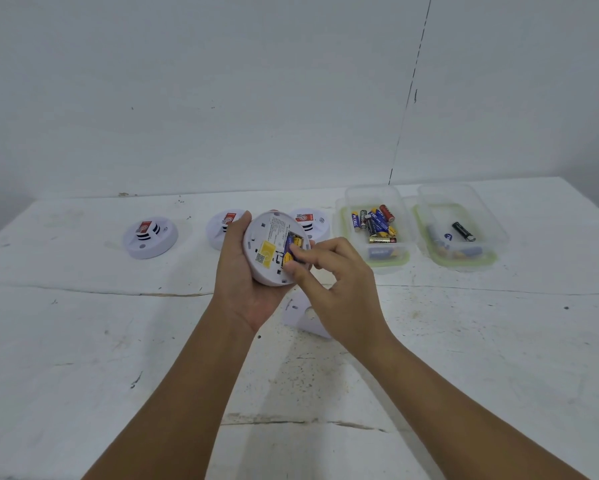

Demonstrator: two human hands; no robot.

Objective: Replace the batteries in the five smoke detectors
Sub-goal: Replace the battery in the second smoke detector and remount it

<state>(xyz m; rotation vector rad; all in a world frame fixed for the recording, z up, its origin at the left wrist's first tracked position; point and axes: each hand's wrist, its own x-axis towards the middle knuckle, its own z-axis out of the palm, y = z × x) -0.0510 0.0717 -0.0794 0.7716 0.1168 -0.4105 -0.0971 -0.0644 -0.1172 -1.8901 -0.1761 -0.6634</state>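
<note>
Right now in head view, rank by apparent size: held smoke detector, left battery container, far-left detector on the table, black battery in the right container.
1-2. held smoke detector and left battery container: too close to rank, and the detector is nearer the camera.
3. far-left detector.
4. black battery, clearly smallest.

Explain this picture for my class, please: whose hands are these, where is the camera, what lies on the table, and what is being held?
The one picture comes from a camera worn on a person's head, looking down at their own bare hands. The left hand holds a white smoke detector turned underside up, so its battery slot shows. The right hand has its fingertips on the batteries in that slot. On the white table three more detectors lie in a row. Beside them stand two clear tubs: one with many batteries, the other with few. A white cover plate lies under the hands.
</note>
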